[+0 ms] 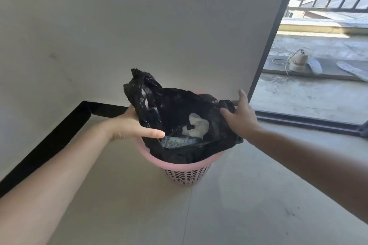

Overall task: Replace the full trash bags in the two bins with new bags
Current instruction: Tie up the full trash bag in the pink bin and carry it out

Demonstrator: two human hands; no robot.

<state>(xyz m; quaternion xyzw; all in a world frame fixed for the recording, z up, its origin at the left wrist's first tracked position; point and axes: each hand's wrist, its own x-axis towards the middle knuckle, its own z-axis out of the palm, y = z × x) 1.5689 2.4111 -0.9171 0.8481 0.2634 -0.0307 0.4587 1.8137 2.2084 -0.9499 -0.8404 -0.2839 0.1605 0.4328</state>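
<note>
Head view: gripping the raised left handle of the black trash bag (179, 109) with the left hand (129, 125), one finger lying straight along the bag's mouth, and pinching the bag's right edge between thumb and fingers of the right hand (242, 117). Holding that bag spread open, its lower part sitting inside the pink perforated bin (185, 175) on the pale floor (229, 215), with crumpled white paper (197, 127) and a printed wrapper (177, 142) showing inside. Lying out on the balcony, well apart from the bin: a beige shoe (297, 62).
</note>
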